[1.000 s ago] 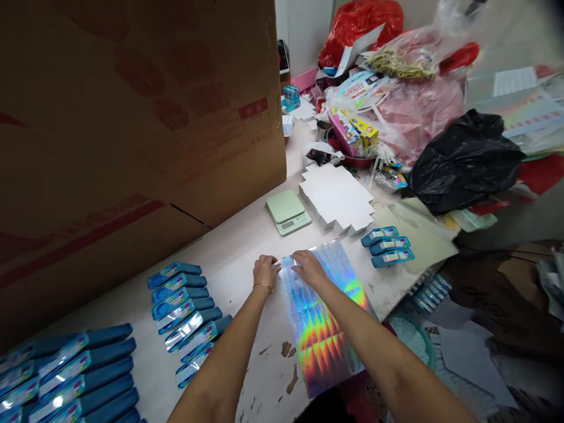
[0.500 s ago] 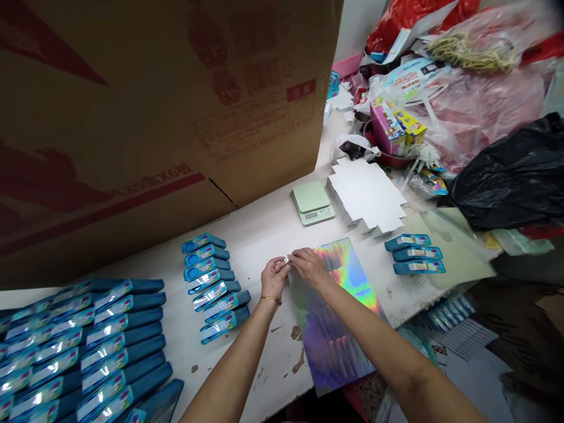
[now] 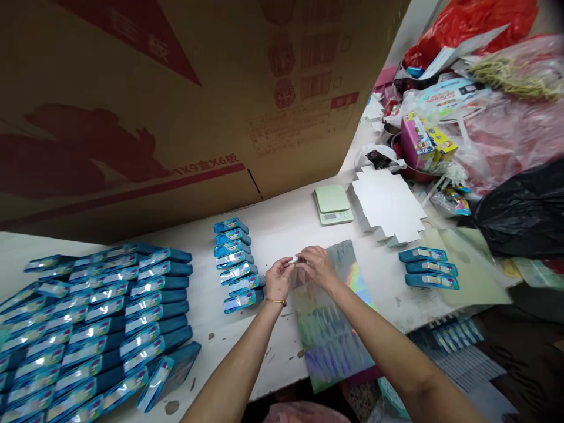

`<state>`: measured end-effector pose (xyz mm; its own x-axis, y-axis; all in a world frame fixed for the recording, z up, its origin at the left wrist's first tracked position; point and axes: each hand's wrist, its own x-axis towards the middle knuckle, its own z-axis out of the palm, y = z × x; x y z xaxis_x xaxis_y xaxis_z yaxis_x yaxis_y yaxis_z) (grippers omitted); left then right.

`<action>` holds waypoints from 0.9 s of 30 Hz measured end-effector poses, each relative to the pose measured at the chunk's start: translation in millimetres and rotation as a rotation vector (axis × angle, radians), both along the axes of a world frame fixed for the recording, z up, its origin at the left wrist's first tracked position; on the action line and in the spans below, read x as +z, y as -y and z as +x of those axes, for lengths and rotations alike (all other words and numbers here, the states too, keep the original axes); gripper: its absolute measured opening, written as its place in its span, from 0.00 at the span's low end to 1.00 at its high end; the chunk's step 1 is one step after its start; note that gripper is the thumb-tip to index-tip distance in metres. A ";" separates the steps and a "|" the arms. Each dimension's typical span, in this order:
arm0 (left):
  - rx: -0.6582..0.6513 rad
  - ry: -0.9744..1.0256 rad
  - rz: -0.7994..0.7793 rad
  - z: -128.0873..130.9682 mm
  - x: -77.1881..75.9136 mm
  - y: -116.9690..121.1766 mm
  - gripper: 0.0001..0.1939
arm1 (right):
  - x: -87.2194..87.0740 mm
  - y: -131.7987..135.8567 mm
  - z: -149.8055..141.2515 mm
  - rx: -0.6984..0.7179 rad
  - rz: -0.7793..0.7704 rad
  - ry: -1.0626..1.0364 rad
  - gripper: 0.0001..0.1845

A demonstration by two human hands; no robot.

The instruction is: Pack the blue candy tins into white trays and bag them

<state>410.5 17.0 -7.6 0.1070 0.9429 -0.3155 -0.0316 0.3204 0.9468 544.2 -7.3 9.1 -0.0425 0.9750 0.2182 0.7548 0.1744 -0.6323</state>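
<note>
Near the middle of the table, my left hand (image 3: 279,278) pinches a small whitish, shiny piece (image 3: 294,260), too small to name. My right hand (image 3: 316,265) has its fingertips closed at the same piece, from the other side. Under my right hand and forearm lies a holographic sheet (image 3: 335,335) with rows of narrow strip-like marks. To the left of my left hand stands a column of several blue boxes (image 3: 238,273) with shiny labels along their edges.
A large cardboard box (image 3: 211,106) walls off the back left. Many blue boxes (image 3: 97,317) fill the left. A green scale (image 3: 332,202), a stepped white card form (image 3: 388,202) and three blue boxes (image 3: 429,269) stand right. Bags and packages (image 3: 484,129) pile up behind.
The view has swung left, so the table's contents appear farther right and more blue boxes show. Both hands stay together at the small piece.
</note>
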 end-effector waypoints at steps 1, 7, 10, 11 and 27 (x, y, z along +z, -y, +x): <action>-0.006 -0.020 0.014 -3.0 3.0 0.2 0.12 | 4.0 -2.8 0.4 0.035 -0.018 0.001 0.07; -0.115 -0.047 0.023 -22.2 14.4 -1.6 0.12 | 21.6 -14.1 -5.7 0.104 -0.028 -0.075 0.07; -0.179 -0.010 0.048 -30.0 22.4 -5.1 0.16 | 29.1 -15.2 -11.6 0.090 -0.028 -0.125 0.07; -0.180 0.009 0.058 -32.0 26.4 -6.0 0.16 | 32.0 -15.0 -13.6 0.090 -0.023 -0.130 0.06; -0.208 -0.120 0.177 -57.1 70.6 -13.2 0.10 | 68.5 -19.7 -34.0 0.156 0.042 -0.077 0.08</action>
<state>353.4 30.2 63.0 0.2756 0.9461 -0.1702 0.1331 0.1378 0.9815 510.2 12.4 77.6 -0.1745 0.9477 0.2671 0.6657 0.3134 -0.6772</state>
